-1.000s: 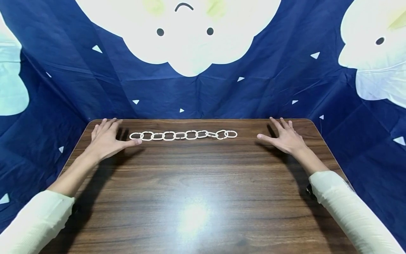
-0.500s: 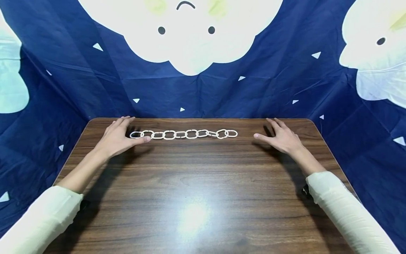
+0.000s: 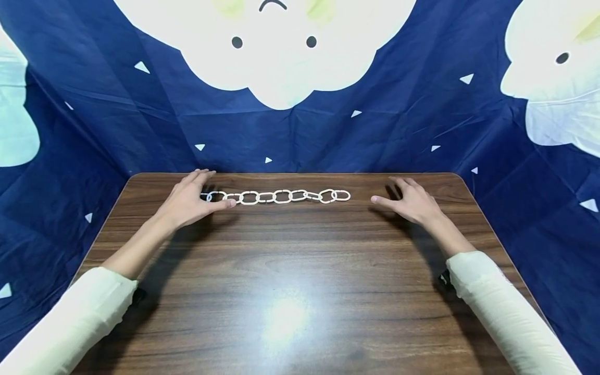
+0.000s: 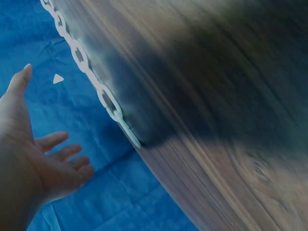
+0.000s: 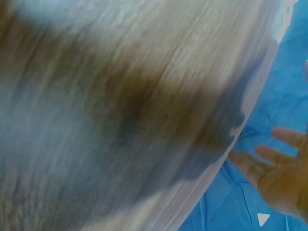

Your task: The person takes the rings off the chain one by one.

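A white chain of several oval links (image 3: 257, 197) lies stretched from left to right near the far edge of the brown wood-grain table (image 3: 300, 250). My left hand (image 3: 189, 200) hovers over the chain's left end, fingers spread and thumb pointing right across the links; it hides the end link. In the left wrist view the left hand (image 4: 29, 154) has its fingers apart and holds nothing, with the chain (image 4: 115, 114) beside it. To the right of the chain's other end, with a gap, my right hand (image 3: 417, 205) is held above the table, fingers extended and thumb pointing left.
Behind the far table edge hangs a dark blue cloth (image 3: 319, 140) printed with white clouds and small triangles. It also rises along both sides. A bright light reflection (image 3: 286, 315) shows on the front middle of the tabletop.
My left hand has moved right, from beside the chain's left end to over it. The right hand has shifted slightly left toward the chain. The chain lies as before.
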`<state>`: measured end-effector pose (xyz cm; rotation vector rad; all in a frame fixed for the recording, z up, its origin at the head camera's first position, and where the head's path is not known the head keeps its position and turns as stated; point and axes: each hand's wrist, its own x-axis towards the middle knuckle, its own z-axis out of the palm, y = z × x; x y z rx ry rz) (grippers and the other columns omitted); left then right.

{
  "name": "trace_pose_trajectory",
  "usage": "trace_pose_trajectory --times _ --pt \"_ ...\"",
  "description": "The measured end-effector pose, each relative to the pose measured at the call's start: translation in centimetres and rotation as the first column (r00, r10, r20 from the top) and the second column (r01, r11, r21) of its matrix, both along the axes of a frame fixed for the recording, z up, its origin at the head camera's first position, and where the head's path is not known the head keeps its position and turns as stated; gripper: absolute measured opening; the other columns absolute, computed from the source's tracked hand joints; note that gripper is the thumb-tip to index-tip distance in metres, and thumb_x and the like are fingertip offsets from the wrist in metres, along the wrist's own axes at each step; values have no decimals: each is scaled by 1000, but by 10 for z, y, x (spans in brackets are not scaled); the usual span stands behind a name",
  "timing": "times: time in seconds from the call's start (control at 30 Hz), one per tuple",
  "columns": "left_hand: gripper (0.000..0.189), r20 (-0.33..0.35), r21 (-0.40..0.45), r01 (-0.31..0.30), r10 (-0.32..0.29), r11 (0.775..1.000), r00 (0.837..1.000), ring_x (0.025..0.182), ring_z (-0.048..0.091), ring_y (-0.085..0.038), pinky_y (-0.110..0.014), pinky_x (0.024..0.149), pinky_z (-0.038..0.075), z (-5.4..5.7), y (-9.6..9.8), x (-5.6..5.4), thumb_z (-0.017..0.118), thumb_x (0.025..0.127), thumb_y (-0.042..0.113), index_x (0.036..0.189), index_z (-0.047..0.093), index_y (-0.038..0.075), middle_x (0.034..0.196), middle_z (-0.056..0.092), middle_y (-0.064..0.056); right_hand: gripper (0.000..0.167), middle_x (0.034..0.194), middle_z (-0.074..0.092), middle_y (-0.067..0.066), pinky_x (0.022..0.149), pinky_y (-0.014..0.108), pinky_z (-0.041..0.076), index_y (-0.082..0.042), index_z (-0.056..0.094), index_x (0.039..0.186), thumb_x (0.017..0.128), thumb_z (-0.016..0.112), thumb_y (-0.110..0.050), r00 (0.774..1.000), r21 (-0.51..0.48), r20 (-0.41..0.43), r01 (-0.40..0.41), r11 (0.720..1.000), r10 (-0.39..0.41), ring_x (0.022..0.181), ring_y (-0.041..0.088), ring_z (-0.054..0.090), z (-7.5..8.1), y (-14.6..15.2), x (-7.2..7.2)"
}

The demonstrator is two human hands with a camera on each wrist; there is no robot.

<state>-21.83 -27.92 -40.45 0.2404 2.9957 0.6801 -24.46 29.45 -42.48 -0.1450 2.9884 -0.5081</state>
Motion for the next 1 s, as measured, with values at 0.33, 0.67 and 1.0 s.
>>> trace_pose_trajectory --times 0.33,0.67,1.0 --pt "118 7 41 12 -12 999 1000 167 34 -51 -73 132 32 -3 15 2 79 90 80 174 38 7 180 36 -25 116 180 38 26 118 87 38 -15 42 174 91 65 -93 1000 10 13 -23 1000 23 161 57 41 3 -10 -5" --pt "98 -47 90 79 -75 993 996 159 48 -45 -66 131 40 -11 34 -7 86 94 62 164 53 3 168 53 -23 104 179 41 27 121 83 39 -13 41 174 98 68 -79 998 -26 31 -51 998 51 162 56 41 7 -15 -7" --pt "69 -86 166 87 -73 982 994 139 66 -42 -61 120 50 -11 46 -18 90 96 45 144 70 0 144 72 -21 85 166 61 21 120 79 43 -12 48 170 103 78 -56 996 -95 16 -86 992 88 154 52 54 4 -17 -8"
